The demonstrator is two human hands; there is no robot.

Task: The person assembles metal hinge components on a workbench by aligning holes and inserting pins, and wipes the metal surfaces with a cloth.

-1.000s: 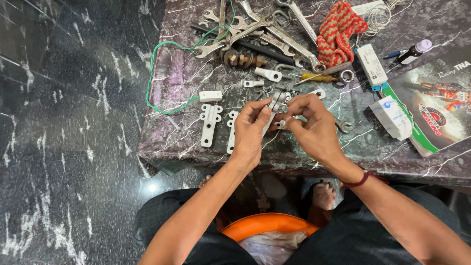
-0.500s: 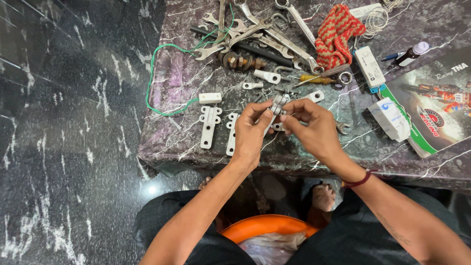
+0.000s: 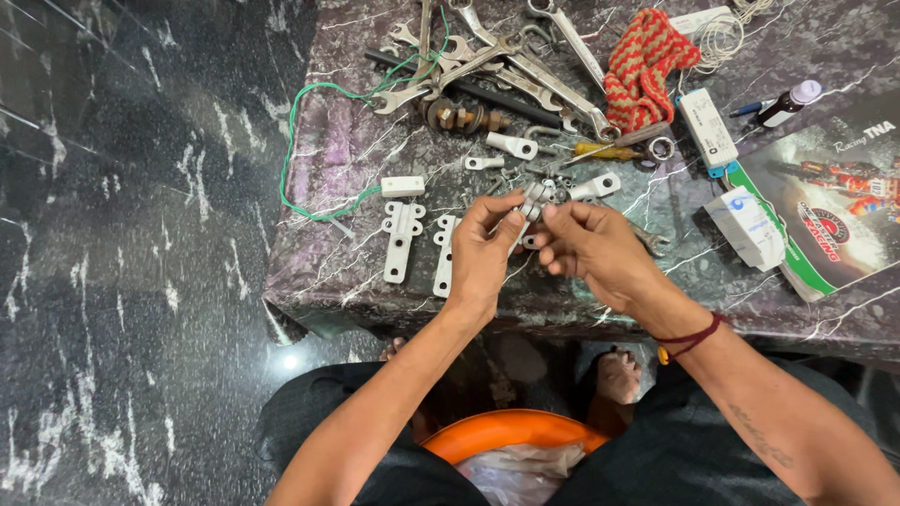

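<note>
Small white metal bracket (image 3: 534, 199) sat pinched between your two hands just above the centre of the frame, over the near part of the marble table (image 3: 319, 272). Your left hand (image 3: 483, 251) had its thumb and forefinger closed on the bracket's left side, and your right hand (image 3: 591, 245) gripped its right side with the fingertips drawn together, so both hands were clamped on the same piece. How the bracket was turned I could not tell, since your fingers hid most of it.

Left of your left hand, two flat white hinge plates (image 3: 401, 241) lay side by side on the tabletop, with a small white block (image 3: 403, 186) just above them. A green wire (image 3: 300, 141) looped toward the upper left of the table. Near the top centre lay a heap of spanners (image 3: 525, 56), and beside it a red and tan woven cloth (image 3: 647, 66). At the right edge lay a small white box (image 3: 750, 227) and a printed booklet (image 3: 825, 215).
</note>
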